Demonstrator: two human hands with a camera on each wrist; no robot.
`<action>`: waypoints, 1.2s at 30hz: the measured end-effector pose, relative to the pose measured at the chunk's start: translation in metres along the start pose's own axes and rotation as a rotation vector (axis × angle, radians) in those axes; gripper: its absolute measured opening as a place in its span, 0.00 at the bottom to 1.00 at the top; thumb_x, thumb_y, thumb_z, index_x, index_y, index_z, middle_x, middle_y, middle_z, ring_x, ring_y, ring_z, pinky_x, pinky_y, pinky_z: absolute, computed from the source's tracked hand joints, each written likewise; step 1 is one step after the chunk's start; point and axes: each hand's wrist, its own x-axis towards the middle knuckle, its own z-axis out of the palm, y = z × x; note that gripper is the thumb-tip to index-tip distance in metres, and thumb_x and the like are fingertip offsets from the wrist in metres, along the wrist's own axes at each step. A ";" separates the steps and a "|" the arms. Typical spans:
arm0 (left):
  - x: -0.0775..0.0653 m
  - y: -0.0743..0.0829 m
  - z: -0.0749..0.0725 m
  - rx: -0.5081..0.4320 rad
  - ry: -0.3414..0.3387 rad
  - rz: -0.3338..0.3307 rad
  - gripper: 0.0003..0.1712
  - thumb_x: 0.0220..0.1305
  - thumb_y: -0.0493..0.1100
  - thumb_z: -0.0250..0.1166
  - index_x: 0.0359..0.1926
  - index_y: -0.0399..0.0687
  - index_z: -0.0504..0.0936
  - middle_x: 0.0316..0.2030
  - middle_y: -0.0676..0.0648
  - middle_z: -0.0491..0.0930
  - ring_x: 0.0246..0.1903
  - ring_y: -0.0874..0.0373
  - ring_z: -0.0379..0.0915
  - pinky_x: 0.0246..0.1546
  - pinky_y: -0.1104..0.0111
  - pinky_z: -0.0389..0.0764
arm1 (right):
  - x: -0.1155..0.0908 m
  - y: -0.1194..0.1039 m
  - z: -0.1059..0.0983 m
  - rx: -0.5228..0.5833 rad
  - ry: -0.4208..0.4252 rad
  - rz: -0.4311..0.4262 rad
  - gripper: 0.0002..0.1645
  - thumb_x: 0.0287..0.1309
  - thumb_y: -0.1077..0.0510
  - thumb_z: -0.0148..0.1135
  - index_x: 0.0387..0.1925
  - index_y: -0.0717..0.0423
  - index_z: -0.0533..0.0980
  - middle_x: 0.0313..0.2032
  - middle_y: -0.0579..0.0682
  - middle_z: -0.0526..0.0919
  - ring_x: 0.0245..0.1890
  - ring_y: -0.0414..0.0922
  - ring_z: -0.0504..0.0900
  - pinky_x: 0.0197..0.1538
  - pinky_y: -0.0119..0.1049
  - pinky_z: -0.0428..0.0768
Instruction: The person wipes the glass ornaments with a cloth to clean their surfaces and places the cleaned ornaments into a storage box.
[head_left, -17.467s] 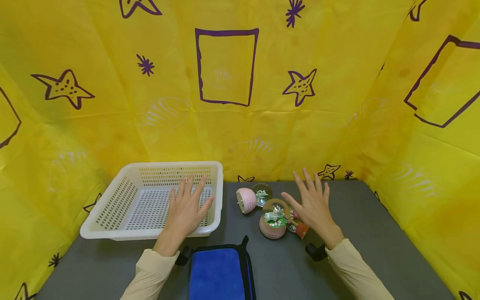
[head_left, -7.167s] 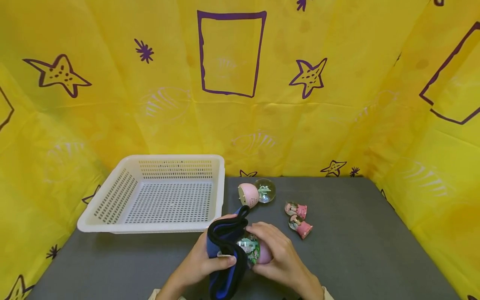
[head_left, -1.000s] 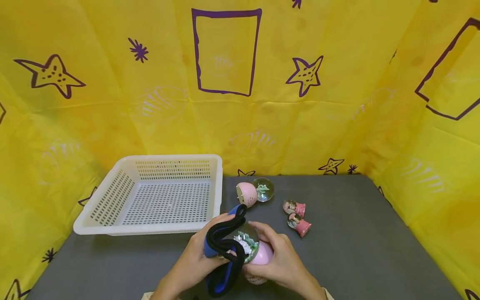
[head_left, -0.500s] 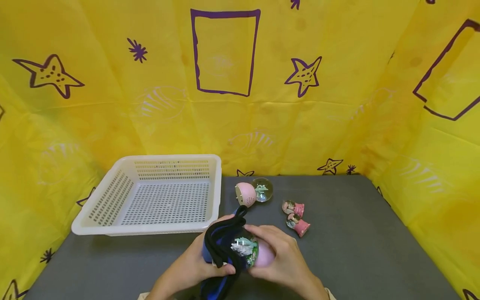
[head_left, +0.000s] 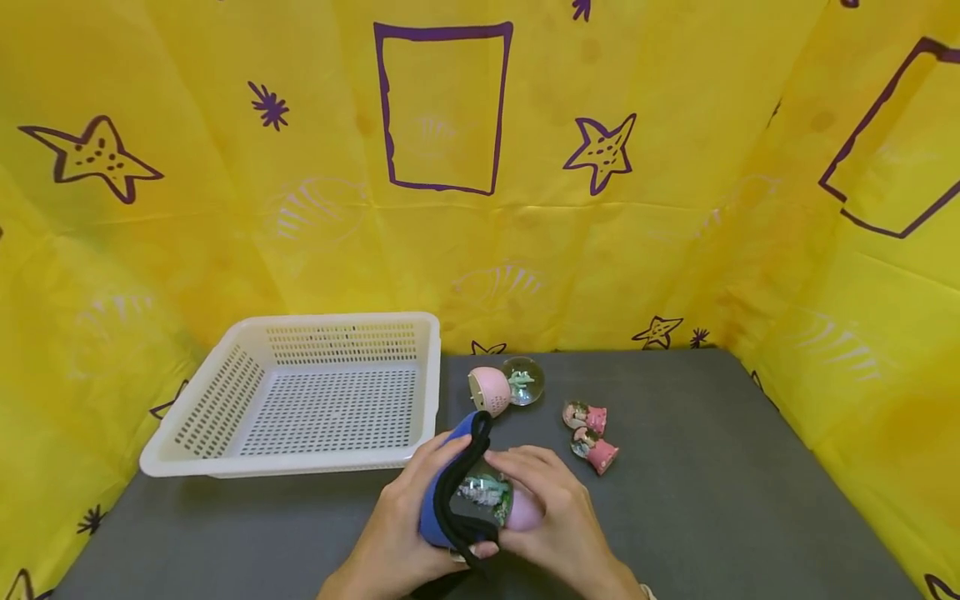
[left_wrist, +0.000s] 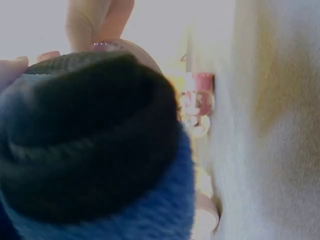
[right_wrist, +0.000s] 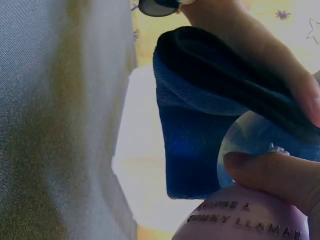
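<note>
Just in front of the basket, my left hand [head_left: 405, 521] grips a folded blue cloth [head_left: 433, 508] with black edging. The cloth curves against the glass ball of a snow globe [head_left: 482, 492], whose inside shows green and white figures. My right hand [head_left: 561, 510] holds the globe by its pink base [head_left: 525, 510], tilted so the ball points left into the cloth. In the right wrist view, raised lettering runs round the pink base [right_wrist: 245, 220], and the right thumb [right_wrist: 265, 172] presses on the glass. The cloth [left_wrist: 100, 145] hides most of the globe in the left wrist view.
A white perforated basket [head_left: 300, 465] stands on the grey table at left. Behind the hands a second pink-based snow globe [head_left: 491, 390] lies on its side. Two small pink snow globes [head_left: 586, 416] lie together to the right. A yellow patterned cloth backdrop [head_left: 450, 275] encloses the table.
Over the last second the cloth has gone from S-shaped folds to a single curve around the glass. The globe has tipped further over to the left. Long before, both hands were spread and held nothing.
</note>
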 end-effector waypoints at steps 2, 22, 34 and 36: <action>0.000 -0.001 0.001 -0.013 0.026 0.001 0.55 0.42 0.59 0.82 0.70 0.52 0.67 0.65 0.47 0.72 0.59 0.51 0.75 0.59 0.66 0.78 | 0.001 0.000 0.001 -0.003 0.006 -0.023 0.49 0.20 0.63 0.85 0.56 0.51 0.80 0.48 0.48 0.86 0.49 0.47 0.80 0.63 0.22 0.69; 0.004 -0.008 -0.011 -0.521 -0.174 -0.296 0.39 0.56 0.38 0.74 0.67 0.55 0.69 0.60 0.47 0.79 0.55 0.59 0.79 0.54 0.69 0.80 | 0.006 0.010 0.007 -0.015 0.031 -0.325 0.37 0.30 0.62 0.80 0.51 0.59 0.80 0.48 0.54 0.86 0.54 0.55 0.79 0.67 0.41 0.70; 0.003 0.006 -0.013 -0.083 -0.023 0.126 0.50 0.46 0.56 0.80 0.68 0.48 0.70 0.67 0.43 0.70 0.62 0.50 0.73 0.61 0.66 0.76 | -0.002 0.003 0.005 0.217 0.021 -0.001 0.48 0.15 0.69 0.82 0.52 0.61 0.78 0.48 0.58 0.83 0.50 0.47 0.81 0.57 0.22 0.76; 0.005 0.007 -0.013 -0.019 -0.006 0.229 0.50 0.46 0.58 0.80 0.67 0.46 0.71 0.67 0.39 0.69 0.61 0.47 0.73 0.60 0.64 0.78 | -0.002 0.004 0.005 0.288 0.012 0.026 0.47 0.15 0.70 0.82 0.52 0.61 0.78 0.46 0.58 0.84 0.48 0.45 0.83 0.54 0.24 0.79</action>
